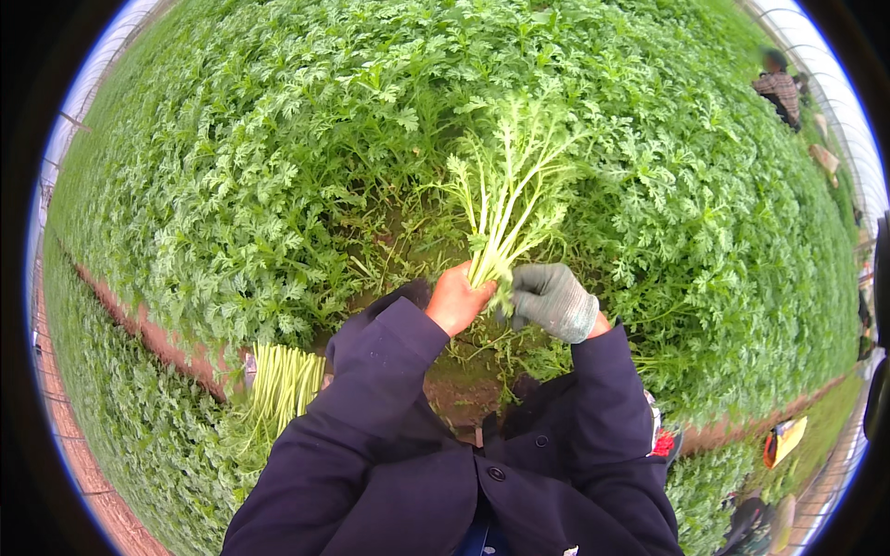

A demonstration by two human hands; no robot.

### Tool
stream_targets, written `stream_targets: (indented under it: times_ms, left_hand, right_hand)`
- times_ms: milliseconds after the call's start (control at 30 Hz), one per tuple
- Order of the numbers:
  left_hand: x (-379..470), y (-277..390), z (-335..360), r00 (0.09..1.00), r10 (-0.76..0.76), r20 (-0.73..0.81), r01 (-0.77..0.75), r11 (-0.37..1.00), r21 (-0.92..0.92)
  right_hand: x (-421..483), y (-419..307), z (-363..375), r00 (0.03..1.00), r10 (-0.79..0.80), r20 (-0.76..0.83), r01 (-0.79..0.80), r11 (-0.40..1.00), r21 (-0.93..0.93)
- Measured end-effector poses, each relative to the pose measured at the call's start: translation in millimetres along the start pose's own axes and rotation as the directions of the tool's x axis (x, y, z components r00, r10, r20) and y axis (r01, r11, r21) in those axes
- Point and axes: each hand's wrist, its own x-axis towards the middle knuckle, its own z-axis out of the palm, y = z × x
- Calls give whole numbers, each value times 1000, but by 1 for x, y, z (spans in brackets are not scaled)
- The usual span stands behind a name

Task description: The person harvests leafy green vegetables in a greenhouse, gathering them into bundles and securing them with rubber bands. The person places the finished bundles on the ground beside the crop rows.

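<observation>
My bare left hand (459,299) is closed around the lower stems of a bunch of leafy greens (506,208), whose tops fan out away from me. Close beside it on the right, my right hand (556,302) wears a grey knitted glove. Its fingers are bent at some leaves near the base of the bunch; whether they pinch them cannot be made out. A pile of cut green stems (285,382) lies beyond my left sleeve, cut ends pointing away from me.
Dense leafy plants (229,174) surround a patch of soil (396,236) with loose trimmings. A bare soil path (153,333) runs at left. A person (780,87) is far off at upper right. A yellow and orange bag (786,442) lies at lower right, and greenhouse hoops curve along the rim.
</observation>
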Motion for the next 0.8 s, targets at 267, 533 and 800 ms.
stream_targets:
  times_ms: [267,533,800]
  left_hand:
    - [-6,4,11,990,102,-93,-46,880,472]
    - [-4,1,6,994,103,-34,-92,967,235]
    - [-9,38,0,987,-58,147,99,951,-292]
  right_hand:
    - [43,15,28,842,-274,-465,-20,845,-534]
    - [16,2,23,972,-14,-236,24,999,38]
    - [-110,49,-64,570,-91,-816,196,980,27]
